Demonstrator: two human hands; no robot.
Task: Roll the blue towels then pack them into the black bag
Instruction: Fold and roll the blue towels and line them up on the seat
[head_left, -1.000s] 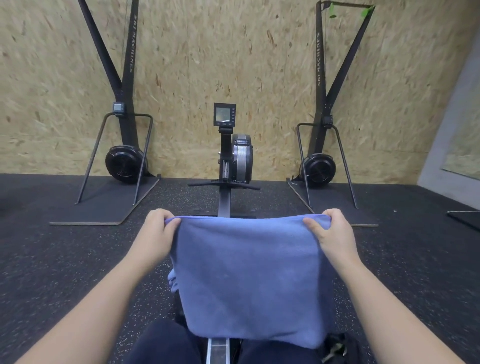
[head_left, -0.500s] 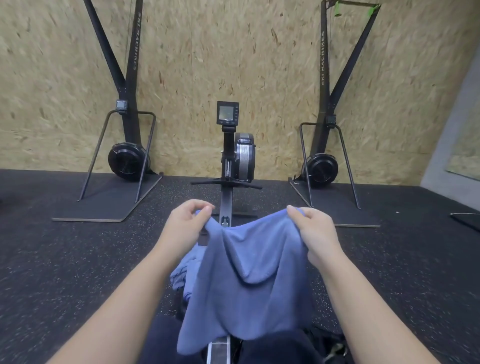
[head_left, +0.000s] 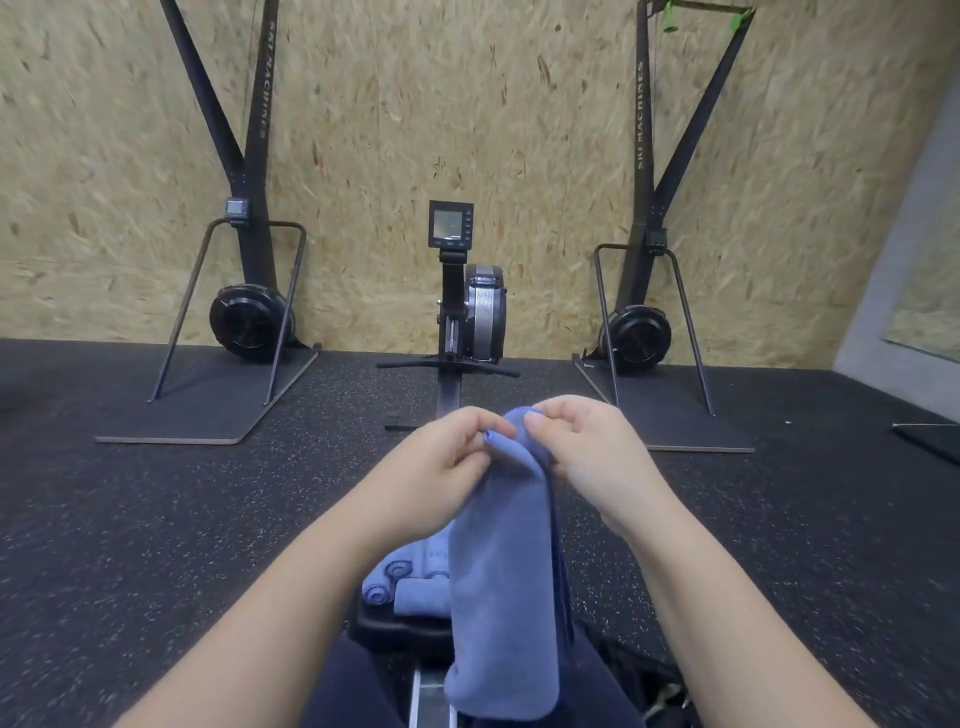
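Observation:
A blue towel (head_left: 501, 571) hangs folded in half lengthwise in front of me, over my lap. My left hand (head_left: 441, 462) and my right hand (head_left: 587, 447) pinch its top corners, side by side and almost touching. Behind the hanging towel, several rolled blue towels (head_left: 400, 582) lie on the rower's black seat (head_left: 395, 631). A black bag (head_left: 649, 686) shows partly at the bottom right, mostly hidden by my right arm.
A rowing machine (head_left: 467, 312) stands straight ahead on the black rubber floor, its rail running toward me. Two ski machines (head_left: 249, 291) (head_left: 644, 291) on floor plates flank it against the chipboard wall. A grey wall with a mirror is at the right.
My hands have come together, bringing the towel's two top corners side by side. The towel went from a spread square to a narrow folded strip.

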